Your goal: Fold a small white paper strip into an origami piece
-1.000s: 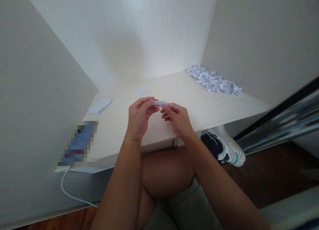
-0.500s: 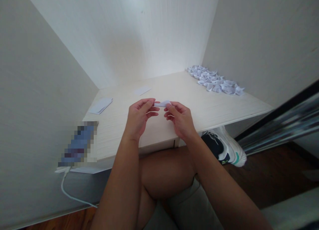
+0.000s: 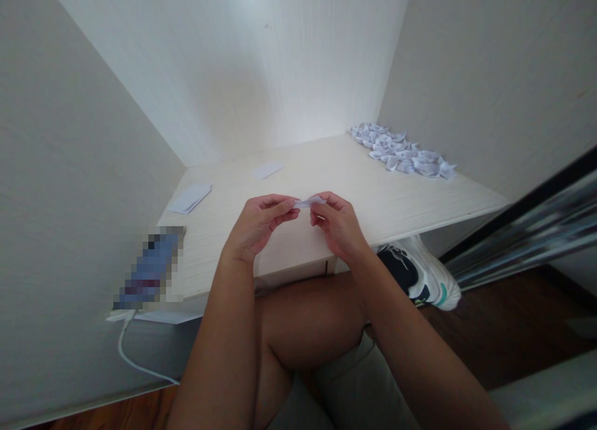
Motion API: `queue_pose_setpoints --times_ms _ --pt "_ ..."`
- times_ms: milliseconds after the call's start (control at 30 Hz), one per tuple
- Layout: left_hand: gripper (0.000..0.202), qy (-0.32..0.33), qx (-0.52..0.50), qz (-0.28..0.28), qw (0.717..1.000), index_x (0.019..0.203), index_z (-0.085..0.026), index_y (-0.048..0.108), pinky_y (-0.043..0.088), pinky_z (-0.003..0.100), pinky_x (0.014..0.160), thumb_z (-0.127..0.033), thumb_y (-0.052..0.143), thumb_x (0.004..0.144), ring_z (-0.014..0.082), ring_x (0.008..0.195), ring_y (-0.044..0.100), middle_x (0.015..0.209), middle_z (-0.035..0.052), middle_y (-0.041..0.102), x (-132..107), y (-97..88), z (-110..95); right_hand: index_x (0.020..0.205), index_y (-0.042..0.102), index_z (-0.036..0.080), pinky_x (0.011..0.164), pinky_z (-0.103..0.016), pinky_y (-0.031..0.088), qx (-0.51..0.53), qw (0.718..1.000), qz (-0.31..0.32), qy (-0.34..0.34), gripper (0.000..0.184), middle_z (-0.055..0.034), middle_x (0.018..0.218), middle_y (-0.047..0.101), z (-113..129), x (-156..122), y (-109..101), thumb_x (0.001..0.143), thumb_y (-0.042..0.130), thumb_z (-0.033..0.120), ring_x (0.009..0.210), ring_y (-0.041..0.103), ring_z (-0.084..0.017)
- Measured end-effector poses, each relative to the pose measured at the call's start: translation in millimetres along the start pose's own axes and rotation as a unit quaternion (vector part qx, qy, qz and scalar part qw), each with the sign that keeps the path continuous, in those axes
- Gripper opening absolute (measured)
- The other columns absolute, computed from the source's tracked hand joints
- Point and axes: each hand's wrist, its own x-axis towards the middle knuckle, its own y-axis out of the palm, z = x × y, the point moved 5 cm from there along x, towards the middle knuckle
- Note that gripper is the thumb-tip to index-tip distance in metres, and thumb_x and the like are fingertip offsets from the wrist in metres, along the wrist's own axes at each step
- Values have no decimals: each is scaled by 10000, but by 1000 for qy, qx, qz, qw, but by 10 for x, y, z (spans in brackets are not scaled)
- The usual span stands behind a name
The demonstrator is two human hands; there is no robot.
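Note:
Both of my hands pinch one small folded piece of white paper (image 3: 308, 201) a little above the pale wooden desk (image 3: 401, 197). My left hand (image 3: 259, 225) grips its left end with thumb and fingers closed. My right hand (image 3: 338, 225) grips its right end the same way. A heap of several small folded white paper shapes (image 3: 401, 150) lies at the desk's far right corner against the wall.
A small stack of white paper slips (image 3: 189, 197) lies at the desk's left, and a single slip (image 3: 266, 169) lies further back. A phone (image 3: 147, 269) on a white cable (image 3: 135, 361) rests at the near left edge. My knee and a sneaker (image 3: 420, 274) sit below the desk.
Both hands have dropped slightly and come a bit toward me with the paper still pinched between them. My left hand's fingers have tilted flatter.

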Motion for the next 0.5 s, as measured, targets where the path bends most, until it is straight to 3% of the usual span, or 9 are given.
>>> queue_pose_setpoints --times_ms 167,500 --pt "315 -16 18 19 1000 828 -111 851 650 292 757 -390 959 725 163 743 756 900 129 819 -11 -3 8 762 715 205 645 -292 366 -13 1000 3 6 144 30 672 583 -16 11 -3 687 778 312 634 473 -118" --pt "406 -15 100 35 994 855 -137 873 639 288 704 -466 1002 654 164 697 737 804 114 814 -43 -29 -25 695 683 184 617 -292 328 -19 1000 6 18 146 19 617 553 -36 44 -22 677 747 314 612 448 -120"
